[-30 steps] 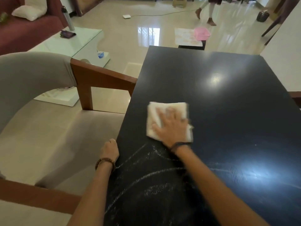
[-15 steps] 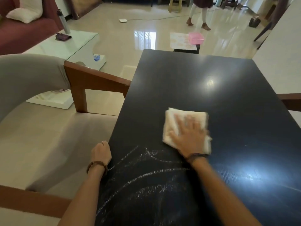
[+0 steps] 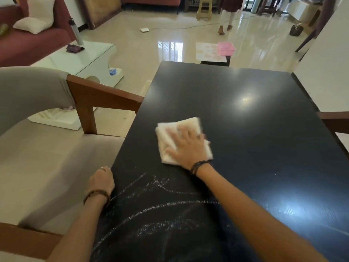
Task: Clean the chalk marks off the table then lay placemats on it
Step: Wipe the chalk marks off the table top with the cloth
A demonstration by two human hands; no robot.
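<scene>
A folded white cloth point(image 3: 181, 127) lies on the black table point(image 3: 255, 133), left of its middle. My right hand point(image 3: 187, 147) presses flat on the cloth with fingers spread. White chalk marks point(image 3: 162, 207) streak the near left part of the table, between my two forearms. My left hand point(image 3: 101, 181) grips the table's left edge with curled fingers. A patterned placemat point(image 3: 206, 52) lies on a small dark stand beyond the far end of the table, with a pink basket point(image 3: 225, 48) on it.
A grey upholstered chair with wooden arms point(image 3: 105, 95) stands against the table's left side. Another wooden chair arm point(image 3: 334, 120) shows at the right. A glass coffee table point(image 3: 79, 57) stands at the far left. A person point(image 3: 226, 21) walks on the glossy floor beyond.
My right hand slid the cloth to the right across the table, then back to the left. My left hand stayed on the table edge.
</scene>
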